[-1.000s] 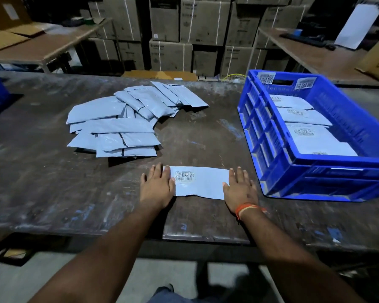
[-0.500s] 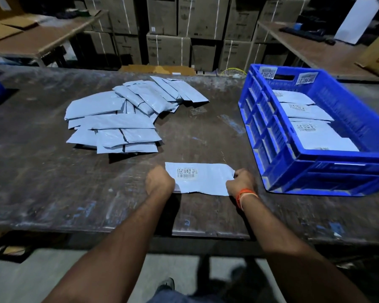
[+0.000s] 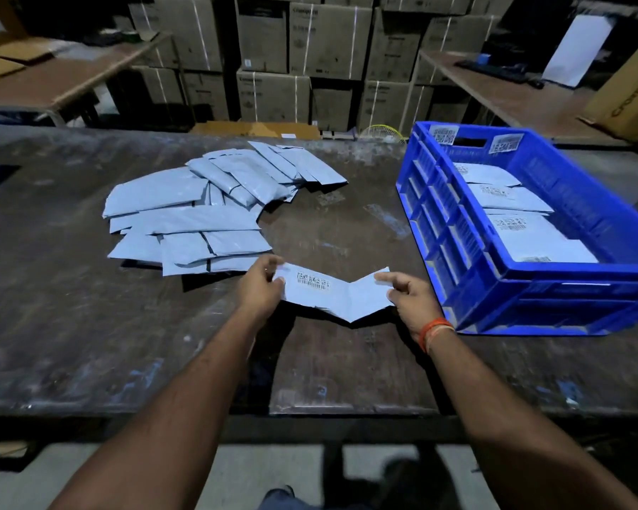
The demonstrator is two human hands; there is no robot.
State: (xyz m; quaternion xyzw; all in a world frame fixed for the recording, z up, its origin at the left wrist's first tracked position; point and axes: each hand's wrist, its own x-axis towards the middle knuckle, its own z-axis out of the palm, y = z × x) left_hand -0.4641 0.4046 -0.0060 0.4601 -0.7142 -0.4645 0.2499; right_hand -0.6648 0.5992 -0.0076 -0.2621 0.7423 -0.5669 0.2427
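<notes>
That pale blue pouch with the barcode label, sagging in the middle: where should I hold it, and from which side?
By its two short ends, one hand from each side, as the left hand and right hand pinch it now. The pouch is limp and creases into a V at its middle, so a middle grip would likely fold it. End grips leave the barcode label uncovered.

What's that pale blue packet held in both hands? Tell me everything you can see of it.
The pale blue packet is a flat, oblong mailer of what looks like thin, smooth plastic film. A white barcode label sits on its upper face near the left end. It sags in a V, creased at the middle, its two ends raised. The left hand pinches its left end and the right hand its right end. It hangs over the dark table, a shadow beneath it.
</notes>
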